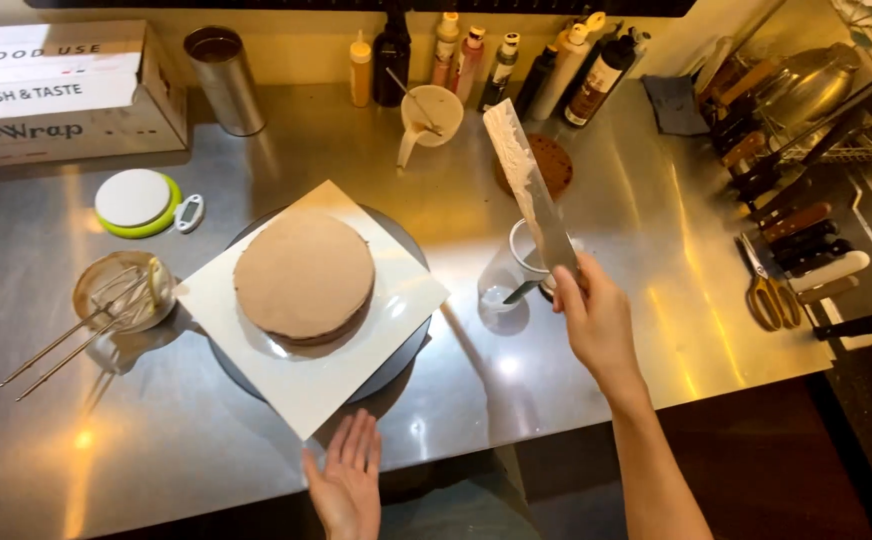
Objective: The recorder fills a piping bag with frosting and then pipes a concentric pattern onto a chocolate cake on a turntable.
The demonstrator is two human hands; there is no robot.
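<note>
right hand (596, 320), right of centre: gripping a long knife (528, 190), blade up, smeared with cream, over a glass cup (516, 270) | left hand (346, 480), bottom centre: open, flat, fingertips at the white board (396, 300) corner | cake (304, 275), centre: brown, frosted, on board atop turntable (406, 355) | left: bowl with whisk (121, 295) on the counter (636, 230)

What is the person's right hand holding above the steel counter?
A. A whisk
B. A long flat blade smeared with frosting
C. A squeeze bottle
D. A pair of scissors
B: the right hand grips a long flat blade, pale frosting on it, raised beside the cake, while the whisk rests in a bowl and the scissors lie untouched.
</note>
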